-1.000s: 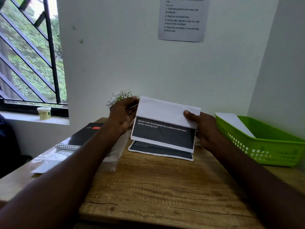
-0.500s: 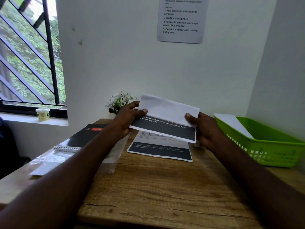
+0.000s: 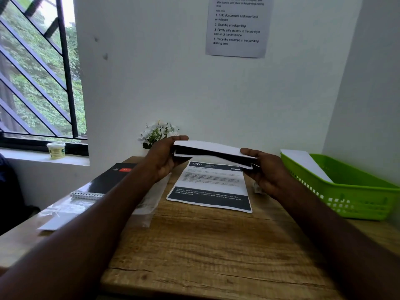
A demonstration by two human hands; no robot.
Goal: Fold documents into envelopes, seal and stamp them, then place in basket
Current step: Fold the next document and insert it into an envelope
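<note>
Currently the folded document [image 3: 213, 151] is pinched at both ends, left hand [image 3: 163, 158] and right hand [image 3: 267, 169] curled round it, held flat above the counter's [image 3: 194, 245] far edge, probably so the crease is squared before enveloping.

Two documents [image 3: 213, 151] [image 3: 211, 188], one basket [image 3: 355, 198], one notebook [image 3: 108, 180], one jar [image 3: 56, 150], one wall notice [image 3: 238, 27].

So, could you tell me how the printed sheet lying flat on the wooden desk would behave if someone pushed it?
The printed sheet looks like thin paper, so it is probably light and would likely slide easily across the wooden desk. Lifted by one edge, it would probably droop, much as the folded document between both hands bows slightly.
</note>
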